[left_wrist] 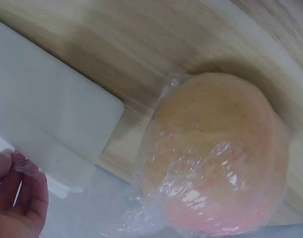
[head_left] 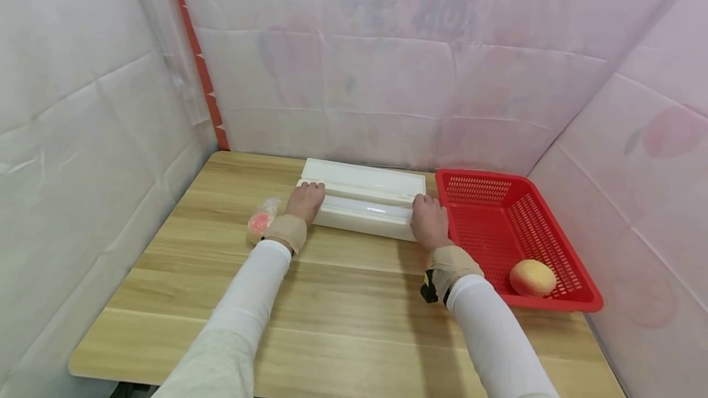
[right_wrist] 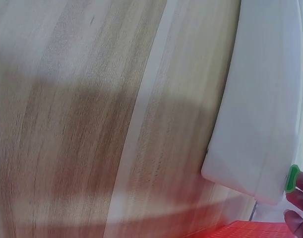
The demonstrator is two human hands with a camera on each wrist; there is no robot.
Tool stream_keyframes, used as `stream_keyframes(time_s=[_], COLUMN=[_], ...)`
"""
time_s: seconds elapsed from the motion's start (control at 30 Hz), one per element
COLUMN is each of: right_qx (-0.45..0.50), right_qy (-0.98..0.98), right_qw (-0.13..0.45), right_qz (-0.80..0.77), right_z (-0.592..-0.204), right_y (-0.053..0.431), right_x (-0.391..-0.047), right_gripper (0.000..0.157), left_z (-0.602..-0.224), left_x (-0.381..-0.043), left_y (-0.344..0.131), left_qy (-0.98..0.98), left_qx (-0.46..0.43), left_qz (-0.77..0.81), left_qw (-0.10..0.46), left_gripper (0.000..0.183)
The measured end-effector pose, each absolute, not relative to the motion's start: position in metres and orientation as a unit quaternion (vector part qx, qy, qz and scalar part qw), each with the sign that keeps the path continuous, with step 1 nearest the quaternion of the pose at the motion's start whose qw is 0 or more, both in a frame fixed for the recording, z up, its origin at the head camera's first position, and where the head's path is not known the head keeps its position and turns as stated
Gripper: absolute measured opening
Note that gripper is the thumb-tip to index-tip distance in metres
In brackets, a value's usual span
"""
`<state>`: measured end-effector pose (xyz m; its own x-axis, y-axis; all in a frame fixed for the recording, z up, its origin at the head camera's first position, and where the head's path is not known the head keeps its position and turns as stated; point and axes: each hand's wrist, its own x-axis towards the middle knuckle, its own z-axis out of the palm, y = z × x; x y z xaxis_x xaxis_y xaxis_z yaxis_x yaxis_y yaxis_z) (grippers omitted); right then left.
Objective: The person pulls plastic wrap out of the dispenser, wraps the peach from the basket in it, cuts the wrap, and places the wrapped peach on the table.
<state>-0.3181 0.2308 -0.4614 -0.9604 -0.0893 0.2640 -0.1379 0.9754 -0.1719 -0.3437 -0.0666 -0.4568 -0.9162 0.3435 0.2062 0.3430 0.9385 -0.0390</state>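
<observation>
A long white cling film dispenser (head_left: 359, 222) lies on the table with its lid (head_left: 362, 172) raised at the back. My left hand (head_left: 306, 201) is at its left end; in the left wrist view the thumb and fingertips pinch clear cling film (left_wrist: 27, 167). At the right end, my right hand (head_left: 429, 221) has curled fingers on the dispenser, by a small green tab (right_wrist: 292, 178); its exact hold is partly out of view. Beside my left wrist sits a pink and yellow peach (left_wrist: 215, 153) wrapped in clear film.
A red plastic basket (head_left: 570, 263) stands right of the dispenser, close to my right hand. Inside it lies an unwrapped yellow and red peach (head_left: 533, 277). The wooden table (head_left: 343, 318) is bounded by white sheeting (head_left: 359, 72) at the back and sides.
</observation>
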Motion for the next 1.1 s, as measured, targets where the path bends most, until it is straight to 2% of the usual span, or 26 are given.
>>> stream_keyframes(time_s=[0.33,0.6,1.1], right_qx=[0.062,0.076,0.058], right_qy=[-0.982,-0.978,-0.983], right_qw=[0.126,0.164,0.141], right_qz=[0.126,0.105,0.099], right_z=[-0.459,-0.457,-0.434], right_y=[0.228,0.227,0.232], right_x=[-0.318,-0.319,-0.321], right_gripper=[0.007,0.010,0.017], left_z=[-0.455,-0.441,-0.408], left_x=[-0.346,-0.347,-0.355], left_y=[-0.072,-0.074,-0.080], left_qy=[-0.975,-0.975,-0.972], left_qx=[-0.185,-0.185,-0.189], left_qz=[-0.033,-0.014,-0.039], left_qw=[0.115,0.121,0.136], left_gripper=[0.014,0.013,0.019])
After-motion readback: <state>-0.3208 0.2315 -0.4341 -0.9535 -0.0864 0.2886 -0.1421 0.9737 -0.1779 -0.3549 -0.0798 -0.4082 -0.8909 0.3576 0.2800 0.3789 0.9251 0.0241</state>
